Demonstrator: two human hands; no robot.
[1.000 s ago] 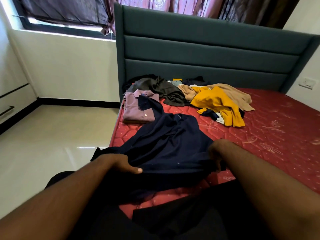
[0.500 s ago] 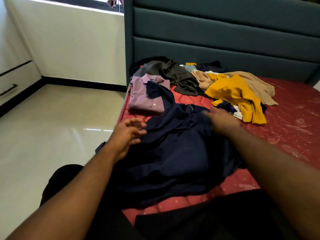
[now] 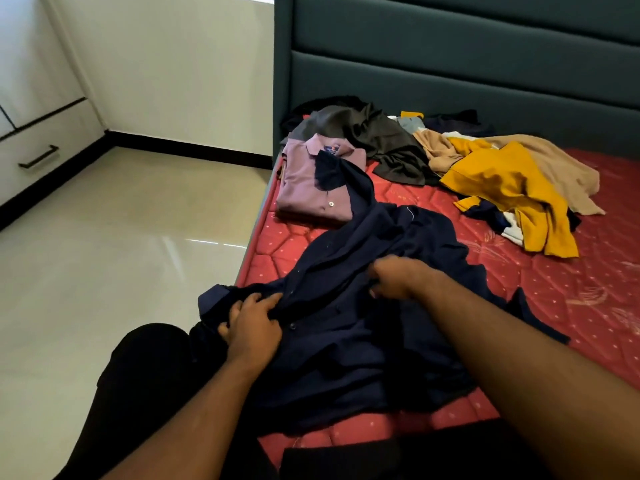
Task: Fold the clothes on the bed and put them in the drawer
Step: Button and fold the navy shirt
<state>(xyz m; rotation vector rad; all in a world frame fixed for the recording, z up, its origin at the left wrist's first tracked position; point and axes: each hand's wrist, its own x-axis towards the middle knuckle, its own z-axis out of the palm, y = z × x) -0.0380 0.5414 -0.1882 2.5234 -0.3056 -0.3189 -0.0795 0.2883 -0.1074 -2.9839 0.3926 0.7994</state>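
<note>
A dark navy button shirt [image 3: 363, 258] lies spread and rumpled on the red mattress [image 3: 571, 299] near its left edge. My left hand [image 3: 252, 322] grips the shirt's fabric at its lower left, by a button. My right hand [image 3: 398, 277] pinches the cloth near the shirt's middle, fingers curled. A folded mauve polo shirt [image 3: 308, 185] lies further back on the mattress, partly under the navy sleeve. A white drawer with a black handle [image 3: 38, 157] is at the far left.
A heap of unfolded clothes sits by the green headboard [image 3: 467, 74]: a dark grey garment [image 3: 377, 140], a yellow one [image 3: 509, 188] and a beige one [image 3: 561, 168]. Glossy tiled floor [image 3: 114, 254] stretches left of the bed. My black-clad knee [image 3: 145, 372] is at the bed's edge.
Both hands drew back toward me from the shirt's upper part and closed on its fabric. The view tilted down and moved closer to the bed.
</note>
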